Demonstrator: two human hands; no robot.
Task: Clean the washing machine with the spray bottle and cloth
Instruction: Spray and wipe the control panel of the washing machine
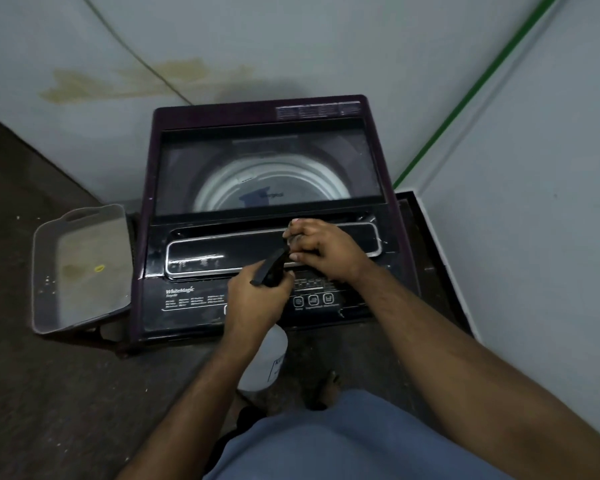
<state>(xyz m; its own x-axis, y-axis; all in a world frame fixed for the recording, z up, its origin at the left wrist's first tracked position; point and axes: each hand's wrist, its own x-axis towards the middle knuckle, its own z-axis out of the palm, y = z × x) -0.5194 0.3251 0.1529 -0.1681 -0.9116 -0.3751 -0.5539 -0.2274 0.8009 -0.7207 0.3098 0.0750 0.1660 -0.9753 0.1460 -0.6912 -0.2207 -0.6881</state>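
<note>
A dark purple top-load washing machine [267, 209] stands in a corner, its glass lid down over the drum. My left hand [257, 303] grips the black trigger head of a white spray bottle [267, 362], whose body hangs below my hand in front of the machine. My right hand [321, 247] sits over the control panel, its fingertips pinching the bottle's black nozzle tip. No cloth is in view.
A grey plastic basin [80, 265] sits on a stand to the left of the machine. A dark raised ledge [426, 258] lies to the right, by the white wall. A green pipe [471, 95] runs up the corner. My bare foot [326, 389] is on the dark floor.
</note>
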